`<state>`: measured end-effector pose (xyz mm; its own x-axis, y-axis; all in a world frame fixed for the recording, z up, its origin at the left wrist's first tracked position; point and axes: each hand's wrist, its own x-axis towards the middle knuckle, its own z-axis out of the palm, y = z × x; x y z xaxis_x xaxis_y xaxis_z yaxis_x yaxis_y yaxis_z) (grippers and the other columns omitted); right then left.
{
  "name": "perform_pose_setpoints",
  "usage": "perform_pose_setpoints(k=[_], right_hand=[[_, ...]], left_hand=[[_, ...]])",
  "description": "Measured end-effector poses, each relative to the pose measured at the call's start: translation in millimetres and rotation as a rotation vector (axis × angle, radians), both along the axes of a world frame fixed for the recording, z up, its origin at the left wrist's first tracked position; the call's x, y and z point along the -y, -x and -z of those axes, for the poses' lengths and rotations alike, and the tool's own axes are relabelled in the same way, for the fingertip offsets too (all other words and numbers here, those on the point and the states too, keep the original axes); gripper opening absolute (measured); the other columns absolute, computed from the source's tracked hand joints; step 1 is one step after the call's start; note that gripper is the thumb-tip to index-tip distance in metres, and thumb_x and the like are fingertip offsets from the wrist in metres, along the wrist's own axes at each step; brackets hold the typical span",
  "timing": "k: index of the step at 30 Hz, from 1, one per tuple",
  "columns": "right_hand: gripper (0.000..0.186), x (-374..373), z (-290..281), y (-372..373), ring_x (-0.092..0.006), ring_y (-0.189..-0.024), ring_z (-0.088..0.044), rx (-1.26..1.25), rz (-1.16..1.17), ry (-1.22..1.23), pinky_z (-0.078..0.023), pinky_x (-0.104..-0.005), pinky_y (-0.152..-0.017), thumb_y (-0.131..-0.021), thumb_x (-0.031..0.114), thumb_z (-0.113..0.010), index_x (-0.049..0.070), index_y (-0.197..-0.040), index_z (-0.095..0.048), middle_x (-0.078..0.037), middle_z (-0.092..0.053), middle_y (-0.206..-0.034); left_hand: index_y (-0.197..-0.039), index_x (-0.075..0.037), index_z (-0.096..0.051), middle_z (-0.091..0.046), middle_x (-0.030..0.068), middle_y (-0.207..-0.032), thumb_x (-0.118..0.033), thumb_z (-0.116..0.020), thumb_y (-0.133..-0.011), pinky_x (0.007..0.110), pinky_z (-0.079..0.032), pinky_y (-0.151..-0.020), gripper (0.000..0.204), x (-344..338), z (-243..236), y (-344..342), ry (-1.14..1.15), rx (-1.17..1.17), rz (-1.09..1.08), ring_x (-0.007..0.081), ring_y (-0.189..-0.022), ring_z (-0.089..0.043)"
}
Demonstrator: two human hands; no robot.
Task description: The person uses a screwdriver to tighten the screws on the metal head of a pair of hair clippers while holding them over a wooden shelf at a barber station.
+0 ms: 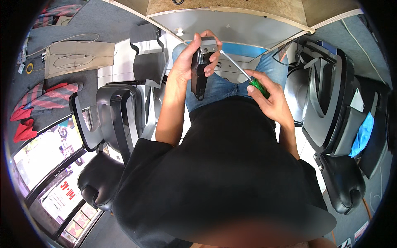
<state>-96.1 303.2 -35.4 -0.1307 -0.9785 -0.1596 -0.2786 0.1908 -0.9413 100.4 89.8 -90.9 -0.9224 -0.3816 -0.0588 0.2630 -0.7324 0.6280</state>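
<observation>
My left hand (186,60) holds up a black clipper-like device (199,80), its grey metal head (208,47) at the top, with my fingers wrapped round its upper part over my jeans-clad lap. My right hand (269,99) grips the green handle of a screwdriver (257,86); its steel shaft angles up and left, and the tip is just right of the metal head, too close to tell whether it touches.
A wooden-edged grey counter (225,27) stands ahead. Black padded chairs (99,177) (339,177) flank me, with a blue cloth (362,134) on the right one. A board with cables (78,60), red-and-grey striped cloths (45,101) and a bright glass front (47,149) are at left.
</observation>
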Motion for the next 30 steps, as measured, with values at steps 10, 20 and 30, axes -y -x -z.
perform_pose_setpoints(k=[10, 20, 30], right_hand=[[0.041, 2.5, -9.8, 12.6, -0.0289, -0.080, -0.070, -0.140, -0.010, 0.191, -0.056, -0.0355, -0.076, -0.094, 0.004, -0.071, 0.010, -0.135, -0.069, -0.016, -0.075, -0.114], [0.044, 8.5, -4.1, 16.3, -0.0241, -0.065, -0.060, -0.169, 0.011, 0.092, -0.051, -0.0354, -0.065, -0.092, 0.004, -0.072, 0.015, -0.135, -0.071, -0.014, -0.070, -0.088], [0.043, 19.9, -1.6, 22.8, -0.0212, -0.061, -0.055, -0.206, -0.017, 0.062, -0.049, -0.0347, -0.062, -0.092, 0.004, -0.073, 0.015, -0.134, -0.072, -0.013, -0.065, -0.080]], left_hand=[[-0.115, -0.003, -0.057, -0.059, 0.0100, -0.078, -0.060, -0.056, -0.103, 0.029, -0.045, -0.043, 0.058, -0.4, -13.4, 16.1, 0.195, 0.133, 0.035, 0.0153, -0.049, -0.056], [-0.116, -0.001, -0.053, -0.054, 0.0092, -0.077, -0.071, -0.060, -0.094, 0.027, -0.043, -0.039, 0.073, 5.2, 0.4, 12.5, 0.019, 0.053, 0.091, 0.0139, -0.046, -0.050], [-0.114, -0.001, -0.056, -0.057, 0.0084, -0.074, -0.069, -0.062, -0.095, 0.027, -0.043, -0.042, 0.072, 6.7, 5.1, 15.8, 0.063, 0.098, 0.053, 0.0135, -0.047, -0.052]])
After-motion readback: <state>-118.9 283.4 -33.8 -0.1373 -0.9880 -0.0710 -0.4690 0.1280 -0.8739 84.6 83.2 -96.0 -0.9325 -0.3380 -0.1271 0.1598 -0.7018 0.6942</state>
